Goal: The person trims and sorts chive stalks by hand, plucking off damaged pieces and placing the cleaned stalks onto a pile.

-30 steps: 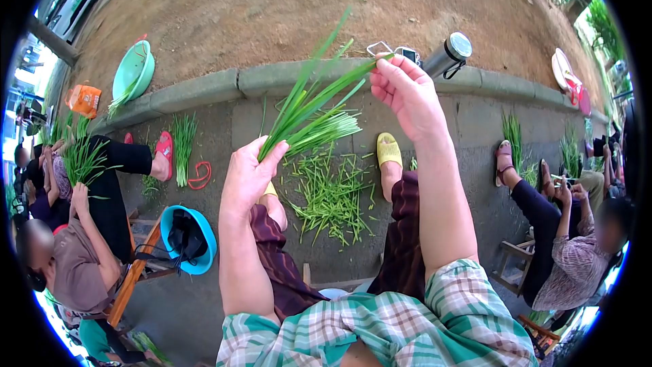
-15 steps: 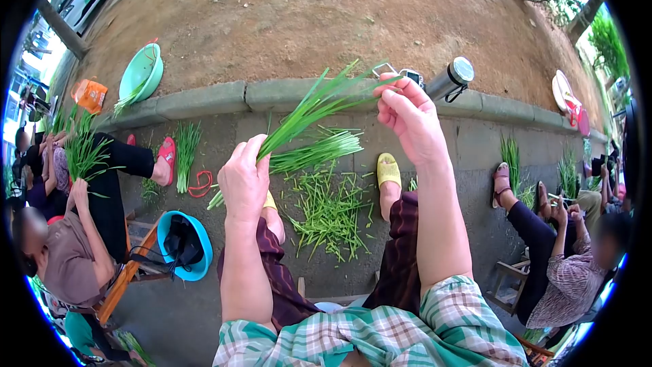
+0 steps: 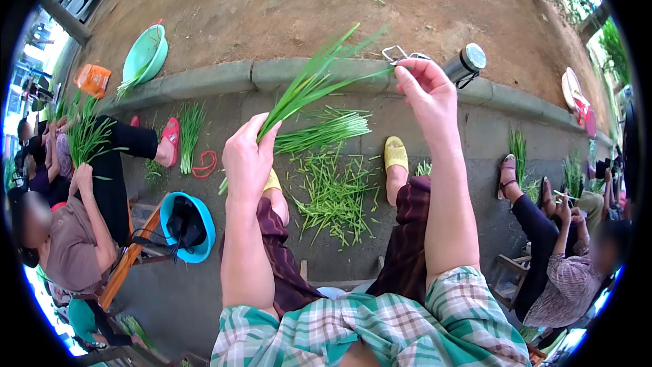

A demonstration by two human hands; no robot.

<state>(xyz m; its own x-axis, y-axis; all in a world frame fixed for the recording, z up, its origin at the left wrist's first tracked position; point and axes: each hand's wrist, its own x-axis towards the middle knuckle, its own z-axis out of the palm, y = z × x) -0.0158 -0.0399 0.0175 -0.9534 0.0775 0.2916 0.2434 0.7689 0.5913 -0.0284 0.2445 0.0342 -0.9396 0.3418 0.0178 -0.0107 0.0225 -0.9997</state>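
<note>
A bunch of long green blades (image 3: 303, 85) is gripped in my left hand (image 3: 248, 156), fanning up and to the right. My right hand (image 3: 429, 92), raised near the kerb, pinches the tip of one blade between thumb and fingers. Behind my left hand a thicker bundle of pale-ended stalks (image 3: 326, 132) lies on the pavement, partly hidden. Many short cut green pieces (image 3: 336, 197) are scattered in a pile between my feet, which wear yellow slippers.
Beyond the kerb (image 3: 285, 73) stand a steel flask (image 3: 466, 64) and a mint basin (image 3: 146, 54). At left are an orange bag (image 3: 93, 80), a blue basin (image 3: 188, 228) and a seated person (image 3: 75, 251) holding greens. Another person (image 3: 564, 285) sits at right.
My left hand still holds the bunch. My right hand remains raised, now pinching the end of a blade stretched out from the bunch. The view has shifted slightly.
</note>
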